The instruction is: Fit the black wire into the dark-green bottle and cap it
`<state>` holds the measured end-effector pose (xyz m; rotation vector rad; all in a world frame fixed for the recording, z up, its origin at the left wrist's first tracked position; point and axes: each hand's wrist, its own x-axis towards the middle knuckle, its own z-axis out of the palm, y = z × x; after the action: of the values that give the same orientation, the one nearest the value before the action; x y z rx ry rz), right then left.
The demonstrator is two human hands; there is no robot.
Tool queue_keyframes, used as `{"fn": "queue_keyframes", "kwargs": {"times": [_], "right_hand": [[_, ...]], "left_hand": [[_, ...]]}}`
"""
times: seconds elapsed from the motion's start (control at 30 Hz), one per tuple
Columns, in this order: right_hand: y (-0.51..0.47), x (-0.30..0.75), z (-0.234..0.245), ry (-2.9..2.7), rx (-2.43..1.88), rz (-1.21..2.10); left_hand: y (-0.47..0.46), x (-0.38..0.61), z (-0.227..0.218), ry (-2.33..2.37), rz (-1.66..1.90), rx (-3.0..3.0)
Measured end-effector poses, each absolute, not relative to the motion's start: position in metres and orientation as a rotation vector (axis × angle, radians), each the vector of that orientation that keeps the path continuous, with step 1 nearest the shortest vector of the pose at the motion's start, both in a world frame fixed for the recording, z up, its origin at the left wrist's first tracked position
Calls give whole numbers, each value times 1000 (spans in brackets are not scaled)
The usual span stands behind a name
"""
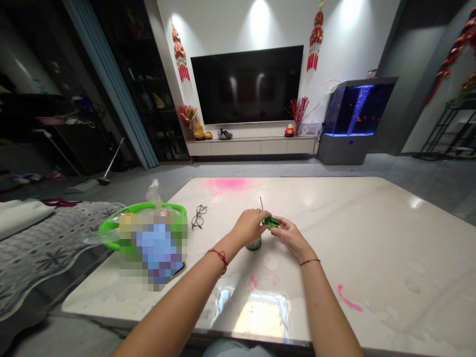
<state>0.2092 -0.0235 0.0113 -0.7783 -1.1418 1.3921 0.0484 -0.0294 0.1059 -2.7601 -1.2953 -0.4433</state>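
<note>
My left hand [251, 225] and my right hand [292, 235] meet above the middle of the white table [372, 238]. Between their fingers is a small, shiny green object [271, 221]; its kind is too small to make out. Both hands are closed on it from opposite sides. A thin dark stick [261, 204] rises behind the left fingers, its lower end hidden. Below my left hand stands a greenish glass container [255, 245], mostly covered by the hand. I cannot tell whether the hand touches it.
Eyeglasses [200, 216] lie left of the hands. Farther left, a green basket [179, 207] holds plastic bags, with a blurred-out blue patch [158, 250] in front and a phone edge [179, 269] beside it. Pink stains [349, 299] mark the tabletop. A patterned sofa cover [48, 248] borders the left.
</note>
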Motion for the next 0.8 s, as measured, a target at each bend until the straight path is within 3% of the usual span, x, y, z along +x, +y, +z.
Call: {"fn": "queue_keyframes", "kwargs": {"times": [0.3,0.53,0.8], "right_hand": [[-30,210,24,-951,-660,1479],[-30,209,25,-991,-692,1389],[-24,196,22,-882,-736,1355]], "left_hand": [[-26,50,101,-1604,-844,-2846],[-30,52,100,-1693,-827,-2888],[-26,56,90,-1856,-1123,-2797]]}}
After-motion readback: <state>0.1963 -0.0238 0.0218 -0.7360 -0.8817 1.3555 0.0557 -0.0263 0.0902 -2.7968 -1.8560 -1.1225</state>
